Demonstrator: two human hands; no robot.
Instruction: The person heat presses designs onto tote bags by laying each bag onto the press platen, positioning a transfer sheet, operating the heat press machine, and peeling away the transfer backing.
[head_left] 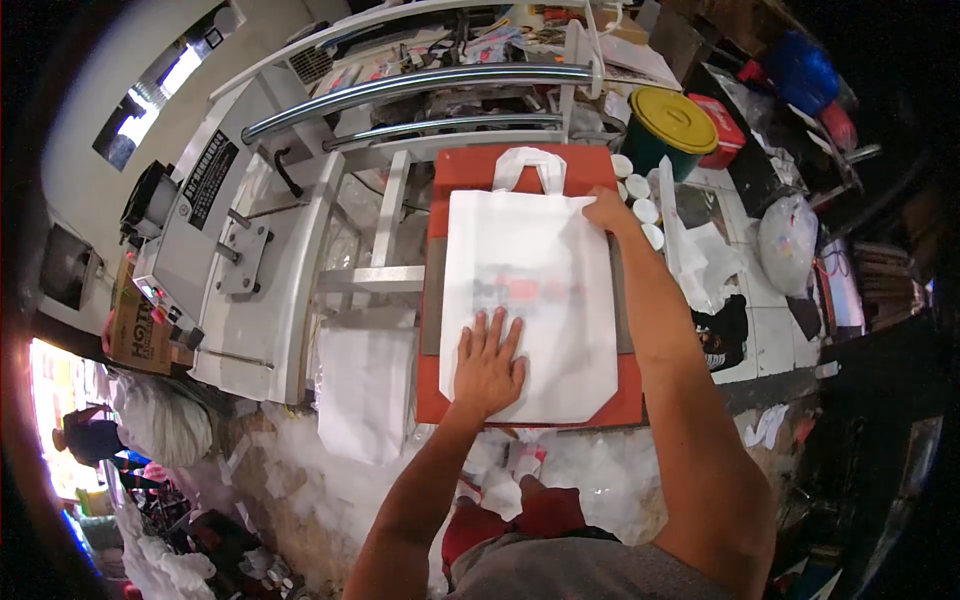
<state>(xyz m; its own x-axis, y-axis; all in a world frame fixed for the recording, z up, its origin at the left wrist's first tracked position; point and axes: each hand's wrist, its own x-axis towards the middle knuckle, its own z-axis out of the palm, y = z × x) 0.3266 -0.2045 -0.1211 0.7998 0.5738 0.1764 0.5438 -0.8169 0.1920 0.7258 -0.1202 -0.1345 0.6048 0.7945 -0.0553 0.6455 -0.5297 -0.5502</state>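
A white tote bag lies flat on the red press bed, its looped handle pointing away from me. Faint grey and red print shows through the middle of the fabric. My left hand rests palm down on the lower part of the bag, fingers spread. At the bag's top right corner, my right hand has its fingers closed on the edge of the fabric; the fingertips are partly hidden.
The heat press machine stands at left, with steel rails across the back. More white bags hang beside the bed. A green bin with yellow lid, white jars and a plastic bag are at right.
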